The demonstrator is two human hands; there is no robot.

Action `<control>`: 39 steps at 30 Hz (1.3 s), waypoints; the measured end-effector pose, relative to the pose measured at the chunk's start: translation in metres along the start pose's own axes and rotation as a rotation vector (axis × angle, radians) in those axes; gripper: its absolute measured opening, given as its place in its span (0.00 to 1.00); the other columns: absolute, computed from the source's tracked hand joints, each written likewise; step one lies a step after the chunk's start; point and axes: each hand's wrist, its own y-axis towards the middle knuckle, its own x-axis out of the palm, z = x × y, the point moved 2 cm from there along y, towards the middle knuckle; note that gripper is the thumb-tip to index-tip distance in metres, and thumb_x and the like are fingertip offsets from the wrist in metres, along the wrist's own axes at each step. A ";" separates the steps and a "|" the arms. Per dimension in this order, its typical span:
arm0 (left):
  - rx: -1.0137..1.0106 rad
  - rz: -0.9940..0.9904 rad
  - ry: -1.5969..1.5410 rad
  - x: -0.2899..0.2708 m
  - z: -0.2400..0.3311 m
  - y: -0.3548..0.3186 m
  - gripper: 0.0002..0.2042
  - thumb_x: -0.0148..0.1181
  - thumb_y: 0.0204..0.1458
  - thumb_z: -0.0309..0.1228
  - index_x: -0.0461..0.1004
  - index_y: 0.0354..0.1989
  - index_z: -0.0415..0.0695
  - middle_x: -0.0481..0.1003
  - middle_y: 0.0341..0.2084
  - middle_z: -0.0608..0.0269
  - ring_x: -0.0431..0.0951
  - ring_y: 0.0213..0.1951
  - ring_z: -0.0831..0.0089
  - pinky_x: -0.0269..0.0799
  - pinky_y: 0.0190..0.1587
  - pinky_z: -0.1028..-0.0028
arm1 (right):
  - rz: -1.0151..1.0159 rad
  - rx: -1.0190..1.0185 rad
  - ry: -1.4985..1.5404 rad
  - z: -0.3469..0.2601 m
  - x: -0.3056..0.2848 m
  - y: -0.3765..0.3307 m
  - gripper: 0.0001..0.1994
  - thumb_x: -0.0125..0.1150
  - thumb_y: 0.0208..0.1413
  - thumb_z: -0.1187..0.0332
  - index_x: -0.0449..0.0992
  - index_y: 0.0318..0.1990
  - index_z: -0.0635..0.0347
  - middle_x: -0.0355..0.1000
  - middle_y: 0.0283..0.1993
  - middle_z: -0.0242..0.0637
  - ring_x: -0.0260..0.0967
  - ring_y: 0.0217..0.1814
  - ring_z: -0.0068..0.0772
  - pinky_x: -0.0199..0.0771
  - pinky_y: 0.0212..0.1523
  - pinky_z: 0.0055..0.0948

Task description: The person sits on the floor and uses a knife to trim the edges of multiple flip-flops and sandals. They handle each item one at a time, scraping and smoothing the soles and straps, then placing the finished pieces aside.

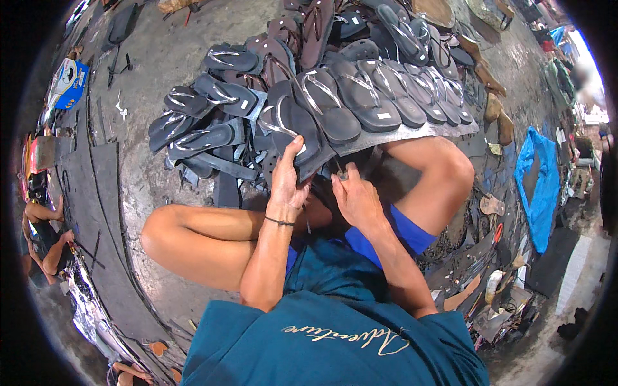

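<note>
My left hand [288, 180] grips the near edge of a black flip-flop [299, 138] with a shiny silver strap, its thumb on the footbed and its fingers hidden beneath. This flip-flop is still joined to, or lies on, a dark flat sheet of sole material at its near end; I cannot tell which. Close by on the right, my right hand [358, 198] is closed around a slim pointed tool [340, 171], its tip near the sheet's edge. Several finished-looking black flip-flops [368, 96] stand in an overlapping row on a grey sheet [412, 132] beyond my hands.
More flip-flops [215, 96] lie heaped at the left and back. Wooden foot forms [492, 106] line the right side. A blue plastic sheet [533, 186], scraps and a red-handled tool [499, 232] lie farther right. A long dark sheet [96, 199] and another person's limbs [48, 241] are at left.
</note>
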 end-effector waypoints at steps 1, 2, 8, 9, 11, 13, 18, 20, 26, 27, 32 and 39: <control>-0.012 -0.006 -0.010 -0.001 -0.001 0.000 0.11 0.60 0.54 0.33 0.71 0.41 0.42 0.75 0.33 0.65 0.78 0.33 0.73 0.78 0.37 0.73 | 0.005 -0.009 0.002 0.001 0.002 0.006 0.18 0.49 0.61 0.61 0.64 0.45 0.73 0.73 0.26 0.55 0.71 0.29 0.62 0.71 0.29 0.51; -0.024 -0.012 -0.020 -0.003 -0.002 0.001 0.10 0.59 0.54 0.33 0.71 0.41 0.42 0.76 0.33 0.65 0.78 0.33 0.73 0.78 0.37 0.73 | -0.047 0.008 -0.011 0.003 0.003 0.012 0.19 0.49 0.61 0.60 0.65 0.46 0.72 0.73 0.29 0.56 0.71 0.32 0.62 0.71 0.32 0.52; -0.071 -0.045 -0.076 -0.014 -0.011 0.005 0.15 0.61 0.53 0.36 0.70 0.44 0.43 0.74 0.37 0.60 0.77 0.37 0.70 0.76 0.42 0.72 | -0.223 0.032 -0.051 0.019 0.015 0.045 0.21 0.47 0.60 0.59 0.65 0.55 0.66 0.70 0.47 0.59 0.67 0.50 0.62 0.66 0.52 0.50; -0.076 -0.044 -0.098 -0.015 -0.012 0.006 0.14 0.61 0.53 0.36 0.70 0.44 0.43 0.75 0.37 0.60 0.78 0.37 0.70 0.77 0.41 0.73 | -0.299 0.090 -0.095 0.020 0.015 0.052 0.22 0.47 0.60 0.60 0.64 0.57 0.64 0.68 0.52 0.58 0.64 0.54 0.60 0.66 0.53 0.47; -0.073 -0.041 -0.141 -0.014 -0.010 0.006 0.14 0.61 0.53 0.36 0.70 0.44 0.43 0.75 0.36 0.60 0.78 0.35 0.70 0.78 0.38 0.74 | -0.374 0.112 -0.106 0.014 0.013 0.061 0.23 0.46 0.60 0.61 0.62 0.60 0.61 0.64 0.59 0.55 0.60 0.61 0.57 0.60 0.58 0.45; -0.061 -0.036 -0.182 -0.011 -0.010 0.004 0.14 0.60 0.53 0.36 0.70 0.43 0.43 0.76 0.36 0.61 0.79 0.34 0.71 0.79 0.35 0.75 | -0.371 0.042 -0.037 0.004 0.014 0.067 0.23 0.43 0.62 0.58 0.62 0.61 0.60 0.61 0.62 0.52 0.56 0.65 0.55 0.50 0.65 0.45; -0.096 -0.091 -0.231 -0.012 -0.010 0.003 0.11 0.60 0.53 0.35 0.72 0.40 0.43 0.77 0.33 0.62 0.80 0.31 0.73 0.80 0.32 0.78 | -0.244 -0.054 -0.006 0.024 0.043 0.084 0.21 0.43 0.62 0.59 0.63 0.58 0.61 0.58 0.64 0.49 0.56 0.64 0.53 0.53 0.64 0.44; -0.090 -0.092 -0.237 -0.011 -0.009 0.002 0.11 0.61 0.53 0.35 0.72 0.39 0.43 0.77 0.33 0.62 0.80 0.30 0.74 0.80 0.31 0.79 | -0.130 -0.170 -0.017 0.022 0.049 0.091 0.20 0.43 0.62 0.60 0.63 0.56 0.63 0.60 0.61 0.49 0.59 0.61 0.53 0.55 0.62 0.45; -0.095 -0.076 -0.239 -0.003 -0.001 -0.011 0.12 0.62 0.53 0.35 0.72 0.39 0.41 0.77 0.32 0.62 0.79 0.30 0.74 0.80 0.30 0.79 | -0.075 -0.226 0.064 -0.001 0.077 0.121 0.17 0.45 0.61 0.61 0.62 0.52 0.65 0.63 0.50 0.51 0.63 0.53 0.54 0.60 0.53 0.45; -0.092 -0.078 -0.223 -0.001 0.002 -0.016 0.13 0.61 0.53 0.35 0.71 0.40 0.40 0.77 0.34 0.61 0.79 0.32 0.74 0.80 0.33 0.78 | -0.090 -0.203 0.104 -0.003 0.080 0.123 0.17 0.46 0.61 0.61 0.62 0.51 0.65 0.64 0.49 0.51 0.64 0.52 0.54 0.61 0.52 0.45; 0.013 -0.062 -0.063 -0.021 0.009 -0.056 0.17 0.58 0.55 0.37 0.68 0.47 0.39 0.74 0.42 0.58 0.77 0.42 0.71 0.78 0.44 0.71 | -0.149 -0.044 0.373 -0.031 0.082 0.141 0.15 0.48 0.61 0.63 0.61 0.47 0.66 0.66 0.40 0.53 0.67 0.46 0.54 0.65 0.45 0.44; 0.336 0.044 0.010 -0.010 0.087 -0.013 0.23 0.56 0.54 0.47 0.68 0.51 0.41 0.75 0.36 0.59 0.77 0.36 0.68 0.76 0.39 0.67 | -0.019 0.009 0.638 -0.083 0.083 0.087 0.16 0.53 0.59 0.60 0.59 0.39 0.66 0.70 0.26 0.52 0.72 0.31 0.54 0.68 0.34 0.45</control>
